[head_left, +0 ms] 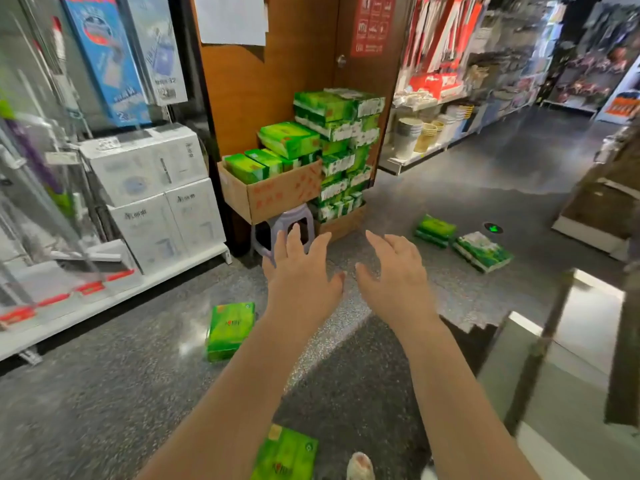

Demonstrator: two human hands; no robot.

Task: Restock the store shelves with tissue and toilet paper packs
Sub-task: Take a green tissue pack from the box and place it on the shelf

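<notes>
Both my hands are out in front of me over the floor, holding nothing: left hand (pixel 301 271) with fingers spread and fairly straight, right hand (pixel 398 271) loosely open with a slight curl. Green tissue packs are all over. One pack (pixel 230 330) lies on the floor at about 8 o'clock from my left hand, another (pixel 285 453) sits down at 6 o'clock, cut off by the frame's bottom edge with my left forearm partly over it. Two more packs (pixel 462 245) lie at about 2 o'clock from my right hand. The main stack (pixel 341 147) stands at 12 o'clock against a wooden door (pixel 301 64), next to an open cardboard box (pixel 277 195) of packs on a plastic stool (pixel 277 230), half hidden behind my fingers. Shelf (pixel 114 299) at 9 o'clock holds white boxes, labels too blurry to read.
</notes>
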